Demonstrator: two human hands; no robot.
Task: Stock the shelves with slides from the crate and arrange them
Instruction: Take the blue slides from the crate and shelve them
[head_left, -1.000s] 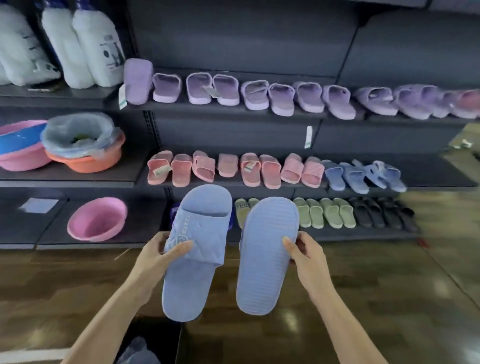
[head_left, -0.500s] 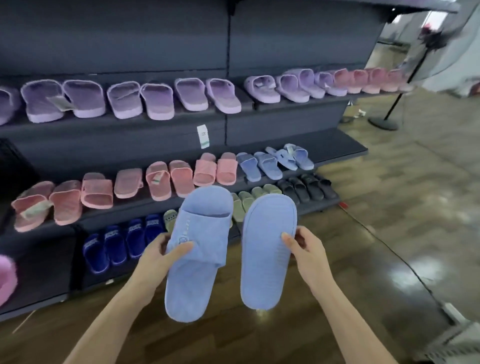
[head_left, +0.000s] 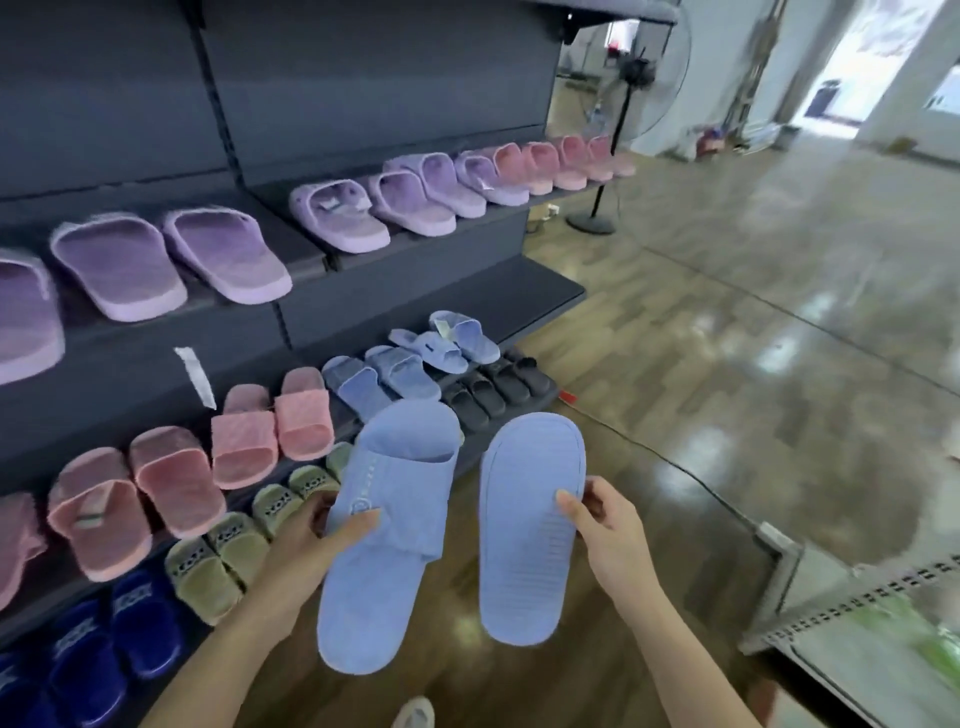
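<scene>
I hold two light blue slides in front of the shelves. My left hand (head_left: 311, 545) grips the left slide (head_left: 384, 540) by its strap, top side towards me. My right hand (head_left: 605, 525) pinches the edge of the right slide (head_left: 527, 525), whose ribbed sole faces me. More light blue slides (head_left: 405, 364) lie on the middle shelf (head_left: 540, 301) right of the pink ones (head_left: 244, 441). The crate is out of sight.
Purple slides (head_left: 171, 260) and pink slides (head_left: 561, 161) fill the top shelf. Dark blue (head_left: 130, 634), green (head_left: 223, 561) and black slides (head_left: 493, 387) line the bottom shelf. A standing fan (head_left: 623, 104) is past the shelf end. A grey metal rack (head_left: 810, 613) is at right; a cable (head_left: 675, 467) crosses the floor.
My view has swung right and closer along the shelves, bringing the shelf end, fan and open floor into sight. Both hands keep the same hold on the two blue slides.
</scene>
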